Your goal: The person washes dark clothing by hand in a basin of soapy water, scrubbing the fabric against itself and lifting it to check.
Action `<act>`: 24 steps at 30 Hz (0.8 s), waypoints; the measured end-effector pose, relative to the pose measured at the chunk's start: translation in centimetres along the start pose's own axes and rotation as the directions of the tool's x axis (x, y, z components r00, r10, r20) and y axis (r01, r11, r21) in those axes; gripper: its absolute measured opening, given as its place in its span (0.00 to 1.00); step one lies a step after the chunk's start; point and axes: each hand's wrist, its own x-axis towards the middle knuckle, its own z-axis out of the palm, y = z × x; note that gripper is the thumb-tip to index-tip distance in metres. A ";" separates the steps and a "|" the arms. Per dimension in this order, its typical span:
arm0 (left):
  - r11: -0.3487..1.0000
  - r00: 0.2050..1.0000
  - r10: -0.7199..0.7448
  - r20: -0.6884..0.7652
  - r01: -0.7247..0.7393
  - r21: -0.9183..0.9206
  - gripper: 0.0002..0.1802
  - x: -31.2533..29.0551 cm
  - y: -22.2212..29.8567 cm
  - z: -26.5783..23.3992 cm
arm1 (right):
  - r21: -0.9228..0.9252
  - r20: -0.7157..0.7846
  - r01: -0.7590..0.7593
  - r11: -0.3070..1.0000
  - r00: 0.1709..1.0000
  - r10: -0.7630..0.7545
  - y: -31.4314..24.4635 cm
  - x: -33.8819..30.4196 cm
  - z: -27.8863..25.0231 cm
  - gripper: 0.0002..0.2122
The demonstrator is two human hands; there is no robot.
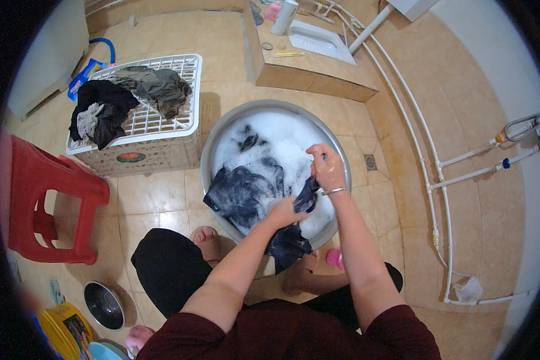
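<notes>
A wide metal basin full of white suds stands on the floor before me. My left hand is closed around a dark wet garment, part of which hangs over the basin's near rim. A fold of that garment rises toward my right hand, which is wet, with its fingers curled above the suds. What those fingers hold, if anything, is hidden. Left of my hands, a larger dark blue piece of clothing lies soaked in the foam. Another small dark bit of cloth pokes through the suds farther back.
A white plastic crate at far left carries dark clothes and a grey-green garment. Red stool at left; metal bowl and yellow bucket at lower left. White pipes line the right wall; a squat toilet sits behind.
</notes>
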 end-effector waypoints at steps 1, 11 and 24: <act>0.999 0.998 -0.045 0.034 0.044 0.011 0.22 -0.4 -2.0 -0.3 | -0.076 0.042 0.065 0.995 0.997 -0.062 -0.6 0.6 -1.1 0.12; 0.575 0.995 0.076 0.057 0.003 -0.818 0.12 0.5 3.6 -4.2 | -0.315 0.499 0.224 0.922 0.866 -0.040 2.7 -3.2 -2.1 0.25; 0.641 0.949 0.053 0.310 0.206 -0.740 0.26 -1.0 4.9 -2.8 | 0.142 -0.093 -0.258 0.956 0.958 0.272 5.7 -2.4 1.0 0.10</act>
